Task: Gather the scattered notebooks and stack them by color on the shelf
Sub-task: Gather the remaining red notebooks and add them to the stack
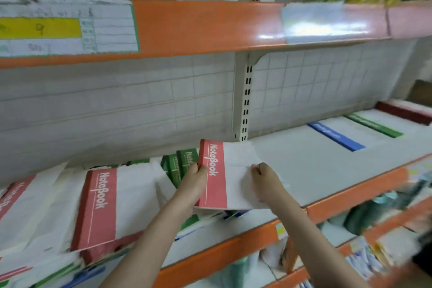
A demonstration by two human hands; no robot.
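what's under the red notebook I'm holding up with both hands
Under the red notebook held by the left hand and right hand, edges of green and blue notebooks peek out. Most of them is covered, so their number is unclear.

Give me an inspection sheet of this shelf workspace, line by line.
Surface: grey shelf with orange edge, bare in the middle.
Job's things: red notebook held by both hands; red stack at left; green notebooks behind; blue notebook, green notebook, dark red notebook lying at right.
Clutter: loose white sheets at far left.
Hands: left hand grips the spine edge; right hand grips the white cover.
Cables: nothing seen.
Surroundings: upper shelf with price labels; lower shelves of goods, blurred.
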